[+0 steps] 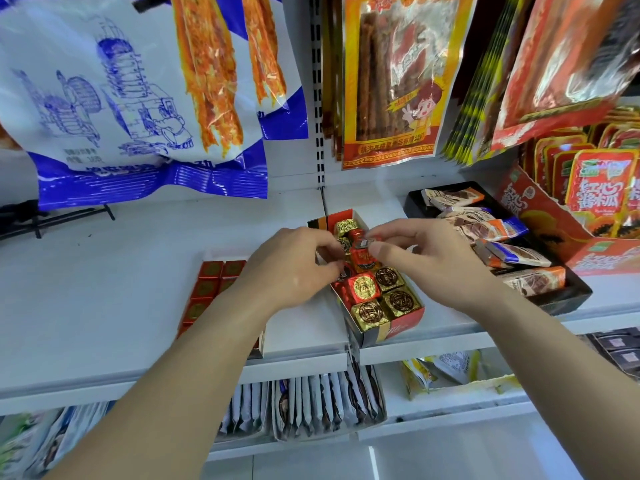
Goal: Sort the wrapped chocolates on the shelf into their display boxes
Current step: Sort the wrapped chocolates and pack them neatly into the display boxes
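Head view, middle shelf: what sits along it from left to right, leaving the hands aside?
Black wire stand → red chocolates → box of gold and red chocolates → black tray of wrapped bars → red carton of snack packs.

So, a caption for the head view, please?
Right hand pinches a red chocolate over the display box; left hand reaches in.

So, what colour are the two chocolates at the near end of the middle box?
Gold foil, with a dark round emblem, on both chocolates; head view.
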Available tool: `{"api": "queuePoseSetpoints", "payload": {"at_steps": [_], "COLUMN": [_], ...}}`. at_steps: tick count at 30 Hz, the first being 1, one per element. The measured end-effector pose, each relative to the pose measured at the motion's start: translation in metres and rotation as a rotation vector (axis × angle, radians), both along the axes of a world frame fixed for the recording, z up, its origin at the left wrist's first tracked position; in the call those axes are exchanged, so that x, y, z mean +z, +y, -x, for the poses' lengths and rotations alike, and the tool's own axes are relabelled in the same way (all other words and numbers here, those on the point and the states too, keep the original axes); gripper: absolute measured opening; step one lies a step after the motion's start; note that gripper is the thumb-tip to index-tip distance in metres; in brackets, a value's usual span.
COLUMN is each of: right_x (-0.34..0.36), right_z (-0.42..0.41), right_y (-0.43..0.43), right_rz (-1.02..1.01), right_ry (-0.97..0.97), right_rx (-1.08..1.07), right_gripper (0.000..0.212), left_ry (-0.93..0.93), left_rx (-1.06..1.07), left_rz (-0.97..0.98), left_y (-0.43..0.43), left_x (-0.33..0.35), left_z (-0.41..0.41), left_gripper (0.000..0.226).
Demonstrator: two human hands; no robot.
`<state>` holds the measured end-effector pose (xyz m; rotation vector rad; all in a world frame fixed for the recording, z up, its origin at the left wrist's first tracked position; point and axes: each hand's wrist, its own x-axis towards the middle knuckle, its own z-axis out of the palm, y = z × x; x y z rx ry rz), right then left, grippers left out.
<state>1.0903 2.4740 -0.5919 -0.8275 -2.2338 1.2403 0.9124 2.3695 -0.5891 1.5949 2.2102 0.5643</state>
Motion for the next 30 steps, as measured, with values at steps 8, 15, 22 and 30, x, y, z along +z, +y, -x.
{"api": "queuePoseSetpoints", "payload": {"at_steps": [8,15,22,30], "right_x": [-0.008,-0.012,-0.002,0.003], "right_z": [-0.007,-0.006,-0.011,-0.01], "right_y": [0.004,0.003,0.005,-0.001], "right_rz": [-0.084,-0.045,0.138,0.223], "right_ry": [-0.11,-0.043,0.213,0.243], "right_rx": [0.019,-0.002,0.025,-0.006], "right_gripper": [0.015,0.017,0.034,0.031], "left_ry": [-0.17,-0.208,-0.413,-0.654], "left_rx": [0.007,-0.024,0.128,0.132], "left_rz": [0.011,-0.051,-0.242,-0.283], "left_y": [0.003,0.002,-0.009,-0.015], "left_x": [-0.003,0.002,0.013,0.021], "left_z": [0.0,0.0,0.005,-0.006], "left_gripper": [0.034,0.02,0.017,0.016]}}
